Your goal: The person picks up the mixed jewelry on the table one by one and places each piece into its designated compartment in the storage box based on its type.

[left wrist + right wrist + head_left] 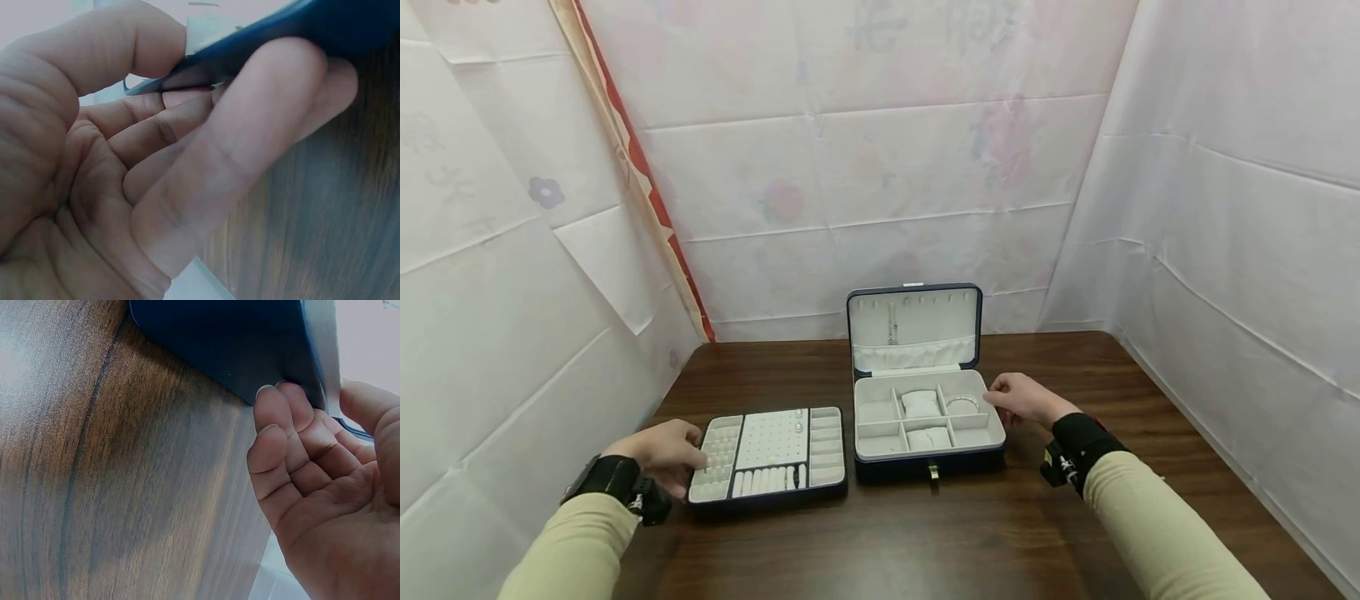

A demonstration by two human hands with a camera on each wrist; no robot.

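A navy jewelry tray (775, 498) with white lining lies on the table, left of an open navy jewelry box (891, 472). At the tray's left end, my left hand (664, 454) grips the edge. The left wrist view shows the thumb over the rim and fingers beneath the dark underside of the tray (356, 28). My right hand (1026, 398) pinches the box's right wall, its thumb over the rim. In the right wrist view the fingertips rest against the outer side of the box (212, 344).
Inside the box are white cushions (921, 404) and a bracelet (962, 405); a necklace (892, 323) hangs in its raised lid (917, 325). Rings (799, 427) sit in the tray. White sheets (880, 183) enclose the brown wooden table (917, 542) behind and at both sides.
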